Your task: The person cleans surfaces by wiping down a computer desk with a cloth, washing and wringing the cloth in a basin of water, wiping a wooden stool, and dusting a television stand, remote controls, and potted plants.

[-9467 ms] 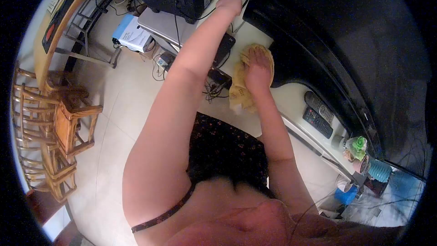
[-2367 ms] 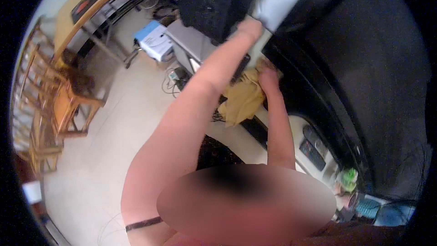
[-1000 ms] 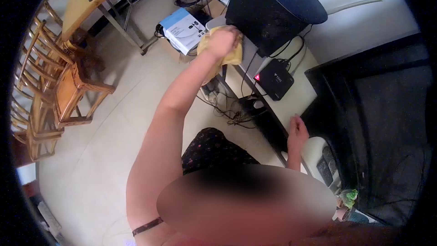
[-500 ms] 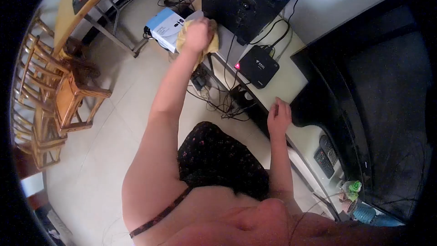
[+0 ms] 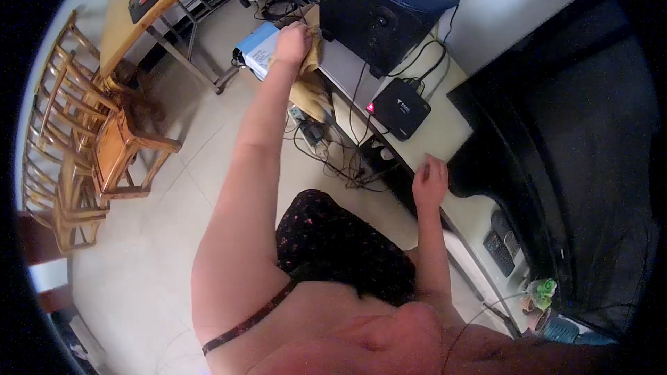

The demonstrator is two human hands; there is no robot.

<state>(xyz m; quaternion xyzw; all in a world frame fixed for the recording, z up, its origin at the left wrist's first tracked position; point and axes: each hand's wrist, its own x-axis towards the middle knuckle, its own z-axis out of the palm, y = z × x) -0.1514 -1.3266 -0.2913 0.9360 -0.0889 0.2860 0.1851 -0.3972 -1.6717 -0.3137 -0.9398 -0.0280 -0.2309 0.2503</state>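
My left hand [image 5: 293, 43] is closed on a yellow cloth [image 5: 310, 55] at the far end of the long TV cabinet [image 5: 455, 125]. Part of the cloth hangs over the cabinet's front edge. Just left of that hand, partly covered by it, is a blue and white box [image 5: 258, 47]. A black speaker [image 5: 382, 19] stands to its right. My right hand [image 5: 431, 182] rests at the cabinet's front edge with loosely bent fingers and nothing visible in it. The black set-top box [image 5: 399, 108] lies beyond it, showing a red light.
A large black TV [image 5: 556, 118] fills the right side. Two remotes [image 5: 501, 244] and a small green flower ornament [image 5: 544, 293] sit near it. Tangled cables and a power strip [image 5: 302, 121] lie below the cabinet. Wooden chairs [image 5: 114, 146] and a desk [image 5: 128, 35] are at left.
My left hand and the cloth have moved left, away from the speaker and over the blue and white box. My right hand stays at the cabinet edge. The view has shifted slightly.
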